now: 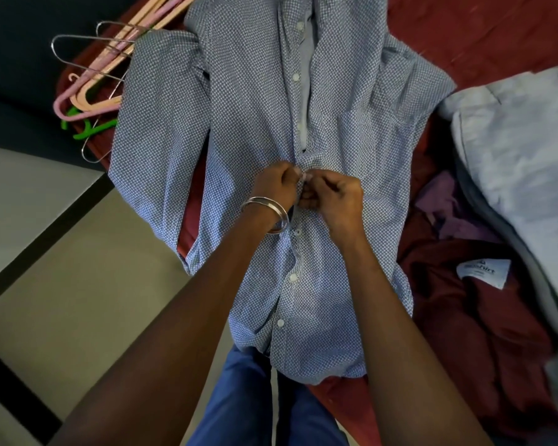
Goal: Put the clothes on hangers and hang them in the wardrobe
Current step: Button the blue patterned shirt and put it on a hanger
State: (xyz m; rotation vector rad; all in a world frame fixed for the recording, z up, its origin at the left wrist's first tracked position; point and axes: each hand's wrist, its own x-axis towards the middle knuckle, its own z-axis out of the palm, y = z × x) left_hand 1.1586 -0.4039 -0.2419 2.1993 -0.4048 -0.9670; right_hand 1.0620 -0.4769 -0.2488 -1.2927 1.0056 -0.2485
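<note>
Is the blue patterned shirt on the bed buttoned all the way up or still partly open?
Partly open. The shirt gapes above both hands, left hand and right hand, which pinch its placket.

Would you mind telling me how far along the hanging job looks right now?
Early stage. Nothing looks hung: the hangers lie bare beside the patterned shirt, spread flat on the bed. In hand: both hands, left and right, pinch its button placket. Left: hanging it, plus the piled clothes.

Hangers (100, 78) crowd left; clothes pile (484, 284) right.
</note>
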